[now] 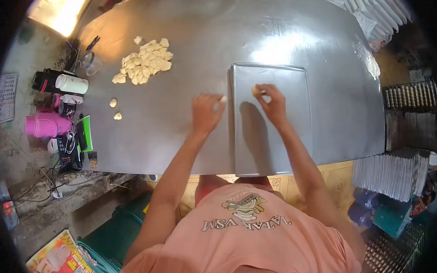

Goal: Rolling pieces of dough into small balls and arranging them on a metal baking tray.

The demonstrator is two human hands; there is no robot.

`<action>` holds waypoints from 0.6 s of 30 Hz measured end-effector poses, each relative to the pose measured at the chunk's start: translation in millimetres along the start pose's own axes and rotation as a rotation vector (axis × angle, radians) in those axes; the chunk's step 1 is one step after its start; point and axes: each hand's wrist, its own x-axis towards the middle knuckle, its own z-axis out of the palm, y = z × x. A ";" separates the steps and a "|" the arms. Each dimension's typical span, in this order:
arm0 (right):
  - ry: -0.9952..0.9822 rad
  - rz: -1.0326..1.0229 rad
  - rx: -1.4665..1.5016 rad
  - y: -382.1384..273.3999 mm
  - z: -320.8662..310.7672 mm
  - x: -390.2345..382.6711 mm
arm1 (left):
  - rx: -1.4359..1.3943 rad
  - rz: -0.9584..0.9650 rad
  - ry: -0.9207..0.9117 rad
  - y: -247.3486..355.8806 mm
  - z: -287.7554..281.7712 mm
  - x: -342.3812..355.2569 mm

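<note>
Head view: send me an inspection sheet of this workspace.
Surface: grey metal table; rimmed tray on its near side.
Job's things: dough pieces heaped far left; two lie nearer, apart.
Clutter: pink container, white bottle along the left edge.
Hands: right hand pinches a dough piece over the tray; left hand hangs beside it, fingertip contents unclear.
Cables: white cable at the left edge; wires below it.
Surroundings: green container lower left, apparent stacked trays lower right.

We see a blown-out glow (pixel 63 14) between ten and eleven o'clock and strong glare (pixel 279 48) on the metal tabletop (pixel 200 54) toward one. A dark shadow (pixel 255 132) falls across the tray (pixel 295 128); fisheye distortion bends edges, and black vignetting rings our view.
</note>
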 end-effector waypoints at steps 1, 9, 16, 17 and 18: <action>0.043 -0.035 -0.028 11.5 -14.2 10.8 | -0.021 0.026 0.015 19.7 18.1 20.3; -0.195 0.125 -0.242 63.3 -22.4 34.0 | 0.357 0.087 -0.231 55.2 111.1 82.3; 0.024 0.006 -0.111 52.1 -43.6 15.2 | 0.145 -0.132 0.186 -61.7 27.1 72.9; 0.037 0.054 -0.085 45.8 -49.1 8.7 | 0.221 -0.224 0.198 -93.1 -1.5 79.6; 0.068 0.048 -0.108 38.3 -52.4 1.5 | 0.268 -0.369 0.109 -126.1 -28.9 89.0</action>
